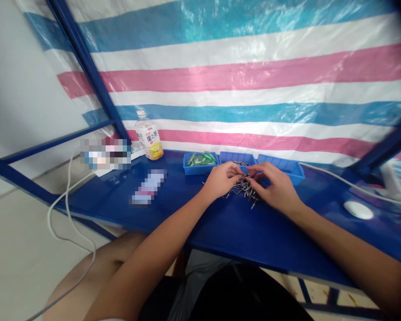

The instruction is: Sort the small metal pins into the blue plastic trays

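Observation:
My left hand (pixel 220 179) and my right hand (pixel 276 186) meet fingertip to fingertip above a loose pile of thin silver and black rod-like pieces (pixel 245 189) on the blue tabletop. Both hands are closed in a pinch, thumb against fingers. What sits between the fingertips is too small to make out. Just behind my hands is a blue bin (pixel 238 157) with more of the thin pieces in it. To its left, another blue bin (pixel 200 169) holds green pieces (pixel 202 158). A third blue bin (pixel 287 167) stands behind my right hand, partly hidden by it.
A drink bottle (pixel 149 136) stands at the back left, with a blurred-out flat object (pixel 149 187) in front of it. On the right lie a white oval object (pixel 358 210) and a white cable (pixel 347 185). Striped plastic sheeting (pixel 220 80) hangs behind the blue table (pixel 227 232).

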The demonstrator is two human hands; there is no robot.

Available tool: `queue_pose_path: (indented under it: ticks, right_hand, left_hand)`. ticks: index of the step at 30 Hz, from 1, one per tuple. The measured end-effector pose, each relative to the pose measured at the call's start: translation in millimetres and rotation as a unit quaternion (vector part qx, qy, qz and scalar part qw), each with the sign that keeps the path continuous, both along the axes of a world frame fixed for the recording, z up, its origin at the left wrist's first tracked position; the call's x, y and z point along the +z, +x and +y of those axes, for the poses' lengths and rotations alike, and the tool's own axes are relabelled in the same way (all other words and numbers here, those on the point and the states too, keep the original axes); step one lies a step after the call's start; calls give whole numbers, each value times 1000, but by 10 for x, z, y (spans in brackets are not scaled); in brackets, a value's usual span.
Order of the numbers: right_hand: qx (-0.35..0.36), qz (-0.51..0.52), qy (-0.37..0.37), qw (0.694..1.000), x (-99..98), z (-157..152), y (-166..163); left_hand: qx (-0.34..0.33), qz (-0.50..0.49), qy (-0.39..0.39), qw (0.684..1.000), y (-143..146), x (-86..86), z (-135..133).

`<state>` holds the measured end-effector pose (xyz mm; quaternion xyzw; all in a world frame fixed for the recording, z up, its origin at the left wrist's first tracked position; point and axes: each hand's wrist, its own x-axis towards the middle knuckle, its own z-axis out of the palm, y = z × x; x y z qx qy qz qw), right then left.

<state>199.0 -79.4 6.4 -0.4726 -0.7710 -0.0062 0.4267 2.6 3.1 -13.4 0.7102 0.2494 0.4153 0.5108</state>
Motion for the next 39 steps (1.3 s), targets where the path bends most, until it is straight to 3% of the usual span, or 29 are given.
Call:
queue_pose_path:
  ticks: [4, 12, 22, 27, 33, 39]
  right_hand:
    - [-9, -8, 25, 1000, 30, -1, 8]
    - [68, -49, 13, 996, -4, 41, 23]
    - [14, -62, -43, 997, -69, 71, 69]
    - [1, -26, -62, 998, -98, 75, 63]
    - [4, -15, -69, 997, -57, 87, 100]
    - [-21, 30, -56, 998, -46, 74, 102]
  left_hand:
    - [22, 1, -21, 1000, -6, -21, 9]
    - [32, 50, 30, 998, -28, 17, -26]
    - [6, 39, 59, 997, 0, -28, 11]
    - [-17, 6, 30, 999, 10, -9, -9]
    - [29, 52, 61, 996, -33, 85, -58]
    - [-44, 71, 0, 997, -18, 42, -58]
